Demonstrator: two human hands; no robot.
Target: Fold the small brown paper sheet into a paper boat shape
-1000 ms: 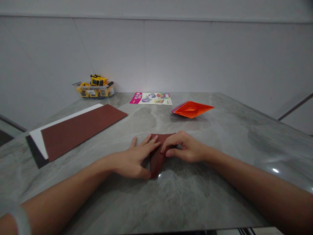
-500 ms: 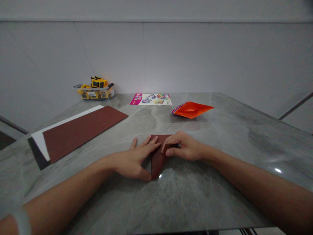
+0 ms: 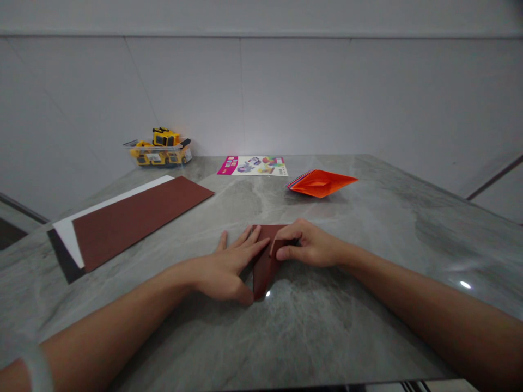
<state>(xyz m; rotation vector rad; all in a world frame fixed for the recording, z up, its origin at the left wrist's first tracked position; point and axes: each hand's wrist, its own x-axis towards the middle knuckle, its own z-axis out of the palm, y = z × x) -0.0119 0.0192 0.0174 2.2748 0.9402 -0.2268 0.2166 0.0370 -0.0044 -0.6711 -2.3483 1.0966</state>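
A folded piece of brown paper (image 3: 263, 272) lies on the grey marbled table in front of me. My left hand (image 3: 231, 269) rests flat on its left side, fingers spread, with the thumb at the paper's lower tip. My right hand (image 3: 308, 244) pinches a raised flap on the right side between thumb and fingers. That flap is lifted and bent towards the left hand. Part of the paper is hidden under the fingers of both hands.
Large brown sheets (image 3: 143, 223) overlap a white sheet (image 3: 69, 239) and a black sheet (image 3: 65, 264) at left. A clear box of yellow toy vehicles (image 3: 161, 155) stands at the back. A printed booklet (image 3: 253, 165) and an orange folded paper (image 3: 322, 184) lie beyond my hands.
Very little differs. My left hand's fingers have shifted slightly on the paper, while the right hand keeps its pinch on the flap.
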